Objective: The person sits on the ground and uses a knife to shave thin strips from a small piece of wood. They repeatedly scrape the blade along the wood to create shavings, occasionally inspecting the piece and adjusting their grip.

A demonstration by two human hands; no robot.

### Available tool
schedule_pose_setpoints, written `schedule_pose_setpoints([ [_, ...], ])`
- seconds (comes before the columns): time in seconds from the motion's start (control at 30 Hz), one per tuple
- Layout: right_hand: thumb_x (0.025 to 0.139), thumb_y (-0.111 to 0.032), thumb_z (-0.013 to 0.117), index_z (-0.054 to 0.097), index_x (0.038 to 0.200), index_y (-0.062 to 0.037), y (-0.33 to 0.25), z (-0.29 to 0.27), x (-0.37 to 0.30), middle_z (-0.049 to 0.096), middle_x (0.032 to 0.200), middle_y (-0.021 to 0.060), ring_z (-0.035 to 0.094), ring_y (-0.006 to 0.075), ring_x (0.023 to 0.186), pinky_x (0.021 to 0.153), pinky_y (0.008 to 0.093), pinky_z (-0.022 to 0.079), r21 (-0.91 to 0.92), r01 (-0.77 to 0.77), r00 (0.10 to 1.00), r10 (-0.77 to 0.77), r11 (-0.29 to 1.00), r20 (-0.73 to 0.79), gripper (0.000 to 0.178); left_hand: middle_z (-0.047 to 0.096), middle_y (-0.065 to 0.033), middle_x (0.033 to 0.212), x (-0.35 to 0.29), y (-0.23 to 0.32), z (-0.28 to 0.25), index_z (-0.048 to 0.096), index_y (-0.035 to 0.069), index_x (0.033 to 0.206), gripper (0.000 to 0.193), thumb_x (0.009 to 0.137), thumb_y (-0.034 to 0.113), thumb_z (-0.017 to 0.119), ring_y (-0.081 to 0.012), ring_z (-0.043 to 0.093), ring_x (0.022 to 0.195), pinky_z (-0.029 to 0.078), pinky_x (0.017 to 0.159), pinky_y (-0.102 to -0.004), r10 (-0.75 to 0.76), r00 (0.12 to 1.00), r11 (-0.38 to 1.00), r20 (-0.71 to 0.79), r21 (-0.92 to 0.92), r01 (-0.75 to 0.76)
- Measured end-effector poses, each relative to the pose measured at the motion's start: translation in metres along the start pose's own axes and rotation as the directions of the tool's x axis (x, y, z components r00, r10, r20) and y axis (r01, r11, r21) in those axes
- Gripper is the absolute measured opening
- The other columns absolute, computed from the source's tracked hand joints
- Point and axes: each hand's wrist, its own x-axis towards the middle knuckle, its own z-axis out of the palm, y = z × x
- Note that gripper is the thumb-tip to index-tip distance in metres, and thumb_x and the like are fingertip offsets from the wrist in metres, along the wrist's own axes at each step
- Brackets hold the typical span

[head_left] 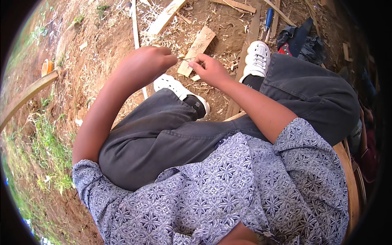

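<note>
Above my feet, both hands meet over a thin yellowish-brown strip, too small to tell whether it is a wood shaving or a bit of cord. My left hand is closed on one end, its back turned up and hiding the fingertips. The thumb and forefinger of my right hand pinch the other end. Beyond them, a short flat board lies on the ground among pale wood shavings. My white clogs rest to either side of that spot.
A blue-handled tool lies by a long plank at the far right, close to a black plastic bag. More boards lie at the back. To the left are an orange object and a curved wooden piece. Another person's sleeve shows at right.
</note>
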Motion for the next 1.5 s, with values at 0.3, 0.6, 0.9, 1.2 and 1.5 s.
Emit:
schedule_pose_setpoints([
  [0.3,0.096,-0.045,0.064,0.064,0.098,-0.0063,0.107,-0.03,0.01,0.069,0.084,0.0157,0.068,0.0303,0.081,0.076,0.0441,0.051,-0.36,-0.219,0.975,0.192,0.907,-0.109,0.039,0.067,-0.0109,0.086,-0.001,0.0,-0.006,0.065,0.005,0.089,0.006,0.083,0.006,0.067,-0.0335,0.07,0.082,0.057,0.07,-0.0461,-0.121,0.987,0.993,0.107,0.02,0.119],
  [0.6,0.097,-0.045,0.065,0.065,0.096,-0.0084,0.055,-0.015,0.03,0.065,0.074,0.0068,0.061,0.0181,0.068,0.066,0.0362,0.049,-0.078,-0.155,0.966,0.134,0.985,-0.22,0.037,0.058,-0.0102,0.077,0.001,-0.009,-0.005,0.055,0.003,0.078,0.011,0.084,0.006,0.064,-0.0299,0.065,0.071,0.053,0.063,-0.0429,-0.056,0.998,0.991,0.035,0.121,0.051],
  [0.9,0.1,-0.034,0.065,0.063,0.1,-0.0065,0.002,0.003,0.017,0.059,0.07,-0.0001,0.049,0.0063,0.061,0.056,0.0277,0.04,0.155,-0.009,0.996,0.023,0.988,-0.084,0.027,0.057,-0.0092,0.077,0.006,-0.011,0.001,0.057,0.003,0.081,0.008,0.084,0.007,0.063,-0.0288,0.065,0.073,0.054,0.064,-0.0422,-0.029,1.0,0.996,-0.012,0.083,0.03],
  [1.2,0.098,-0.037,0.065,0.064,0.099,-0.0065,0.012,0.0,0.022,0.064,0.071,0.0041,0.057,0.0129,0.065,0.062,0.032,0.046,0.139,-0.019,0.99,0.038,0.99,-0.137,0.03,0.058,-0.0078,0.078,0.007,-0.01,-0.007,0.058,0.005,0.08,0.007,0.083,0.007,0.064,-0.0274,0.066,0.071,0.054,0.063,-0.0418,-0.067,0.997,0.989,0.03,0.131,0.063],
  [1.5,0.096,-0.047,0.063,0.064,0.099,-0.0116,-0.017,-0.007,0.006,0.068,0.073,0.012,0.067,0.0288,0.07,0.065,0.0432,0.049,-0.022,-0.026,0.997,0.024,0.999,-0.077,0.036,0.057,-0.0073,0.078,0.009,-0.005,-0.005,0.057,0.006,0.079,0.008,0.078,0.008,0.065,-0.0279,0.065,0.071,0.054,0.061,-0.0412,-0.014,1.0,0.992,0.001,0.124,0.014],
])
